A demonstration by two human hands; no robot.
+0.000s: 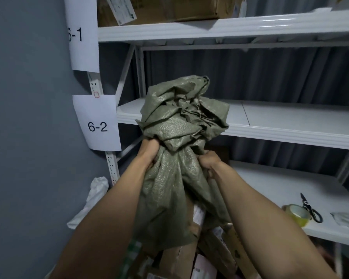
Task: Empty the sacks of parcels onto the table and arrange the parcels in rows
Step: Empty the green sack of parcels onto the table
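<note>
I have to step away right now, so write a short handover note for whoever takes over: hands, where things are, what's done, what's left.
Left hand and right hand both grip the bunched green woven sack, held upended in front of the shelving.
Parcels, mostly brown cartons, lie in a loose heap directly under the sack's mouth; a carton is partly inside the opening.
Tape roll and scissors lie on the white surface to the right.
Done: sack lifted, much of its load out.
Left: shake out the rest, set the sack aside, arrange the parcels in rows. No other sacks in view.
</note>
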